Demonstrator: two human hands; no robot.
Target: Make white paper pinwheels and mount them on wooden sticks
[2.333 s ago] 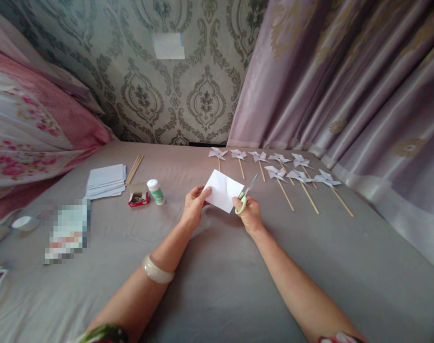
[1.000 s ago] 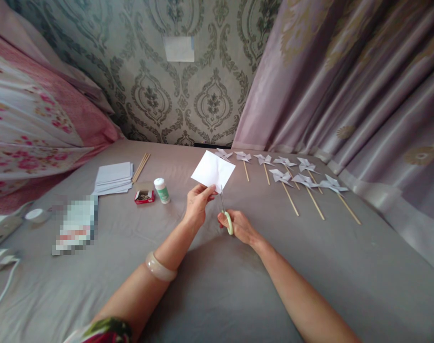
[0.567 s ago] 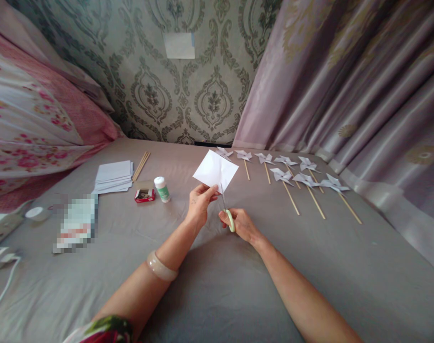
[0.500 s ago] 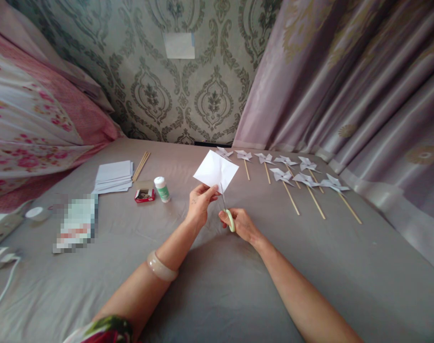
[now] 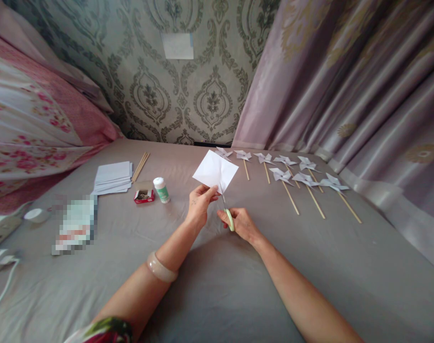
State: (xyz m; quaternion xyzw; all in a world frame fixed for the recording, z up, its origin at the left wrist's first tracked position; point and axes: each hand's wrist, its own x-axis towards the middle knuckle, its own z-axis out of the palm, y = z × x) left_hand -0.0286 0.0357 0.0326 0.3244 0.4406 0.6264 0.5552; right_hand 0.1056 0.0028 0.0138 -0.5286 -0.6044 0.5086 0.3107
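A square sheet of white paper (image 5: 214, 169) is pinched at its near corner by my left hand (image 5: 199, 202), held up above the grey bed sheet. Creases show on the paper. In my right hand (image 5: 243, 224) is a pair of scissors (image 5: 230, 220) with pale green handles, my fingers through the loops. Its blades reach up into the paper's lower corner, close beside my left fingertips. Behind the paper's right edge, a white paper pinwheel (image 5: 224, 153) is partly hidden.
Several pinwheels on sticks (image 5: 307, 180) lie at the right. To the left are stacked white papers (image 5: 113, 177), wooden sticks (image 5: 141, 166), a small red box (image 5: 144, 196), a white-and-green bottle (image 5: 161, 190), a blurred packet (image 5: 77, 224) and a power strip (image 5: 2, 228).
Almost nothing differs. The scissors and my right hand have shifted very slightly left, and the whole view has moved a little. The paper stays in my left hand.
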